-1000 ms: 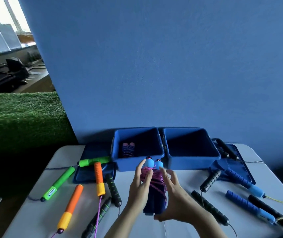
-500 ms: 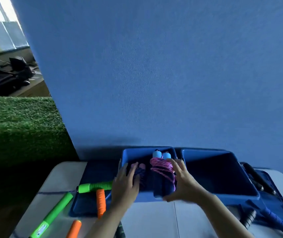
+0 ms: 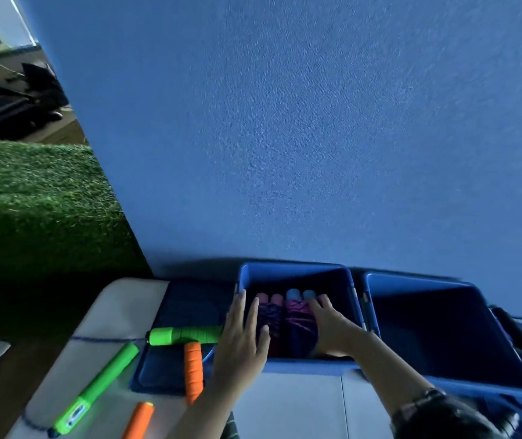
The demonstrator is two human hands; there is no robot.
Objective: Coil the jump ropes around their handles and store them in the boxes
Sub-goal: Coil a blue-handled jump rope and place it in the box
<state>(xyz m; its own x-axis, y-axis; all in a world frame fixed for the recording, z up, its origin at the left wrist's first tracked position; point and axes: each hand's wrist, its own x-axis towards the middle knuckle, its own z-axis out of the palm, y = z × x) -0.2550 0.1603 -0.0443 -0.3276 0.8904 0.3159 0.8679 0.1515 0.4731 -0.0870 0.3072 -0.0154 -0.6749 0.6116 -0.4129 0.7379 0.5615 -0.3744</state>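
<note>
Nearest, the left hand (image 3: 243,339) rests flat on the left box (image 3: 294,270), fingers spread. Further in, the right hand (image 3: 329,327) presses the coiled rope bundle (image 3: 297,321) down, fingers straight. Probably light and springy; best gripped across both handles.

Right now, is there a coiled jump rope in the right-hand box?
No, the right box shows only a bare dark interior; both coiled ropes, pink-capped and blue-capped, lie in the left box.
</note>
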